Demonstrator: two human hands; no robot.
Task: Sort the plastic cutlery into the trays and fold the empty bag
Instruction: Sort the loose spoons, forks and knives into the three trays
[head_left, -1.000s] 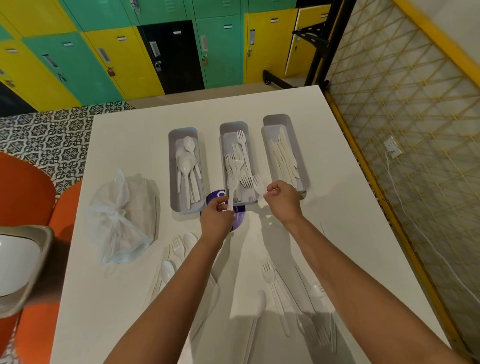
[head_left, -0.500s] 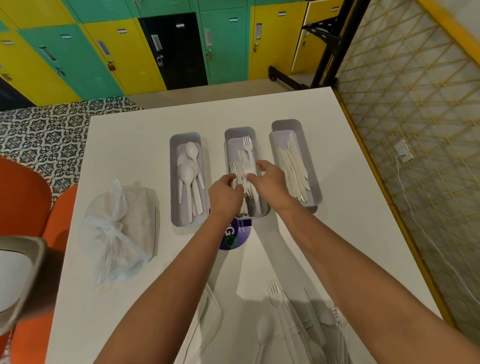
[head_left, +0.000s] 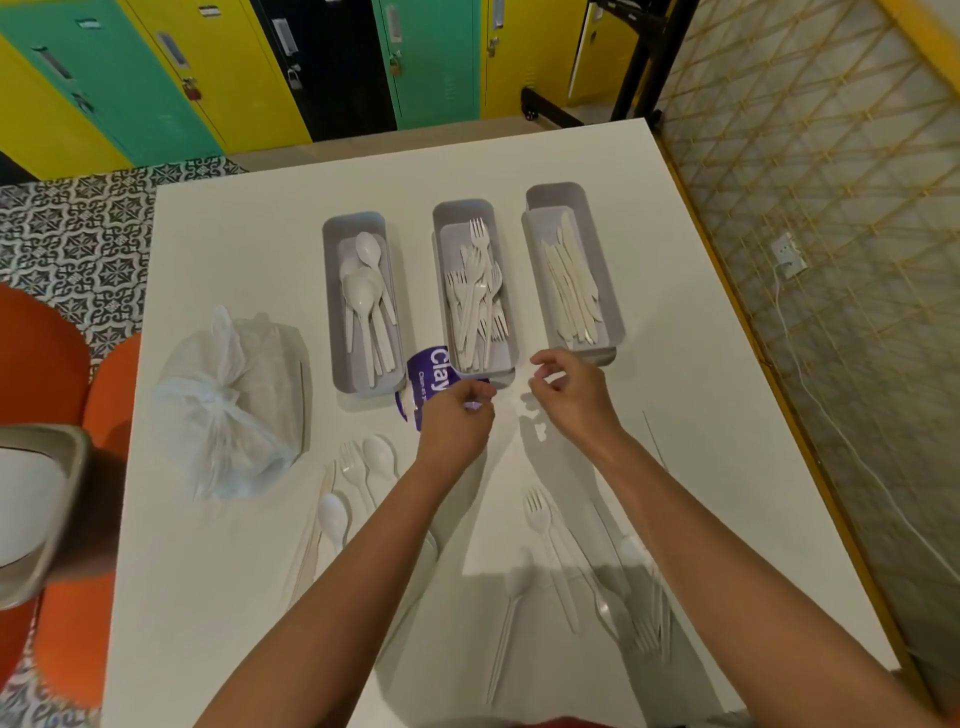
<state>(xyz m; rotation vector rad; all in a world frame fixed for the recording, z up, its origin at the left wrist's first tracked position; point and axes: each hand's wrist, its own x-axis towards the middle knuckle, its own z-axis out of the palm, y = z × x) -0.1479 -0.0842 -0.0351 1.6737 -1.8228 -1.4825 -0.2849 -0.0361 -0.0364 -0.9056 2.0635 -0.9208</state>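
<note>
Three grey trays stand side by side on the white table: the left tray (head_left: 332, 332) holds spoons, the middle tray (head_left: 441, 218) forks, the right tray (head_left: 613, 291) knives. Both hands hover just in front of the middle tray with nothing in them. My left hand (head_left: 457, 421) has loosely curled fingers, and my right hand (head_left: 571, 392) is relaxed. Loose spoons and a fork (head_left: 358, 478) lie to the left of my left forearm. More forks and spoons (head_left: 545, 540) lie near the front right. A crumpled clear plastic bag (head_left: 228, 405) sits at the left.
A purple round sticker (head_left: 428, 374) lies between the left and middle trays. An orange chair (head_left: 41, 364) and a grey-rimmed object (head_left: 57, 499) are beyond the table's left edge. A yellow-framed mesh wall (head_left: 810, 260) runs along the right. Lockers stand behind.
Both hands carried forks to the middle tray, let them go there, and have drawn back toward me with nothing in them.
</note>
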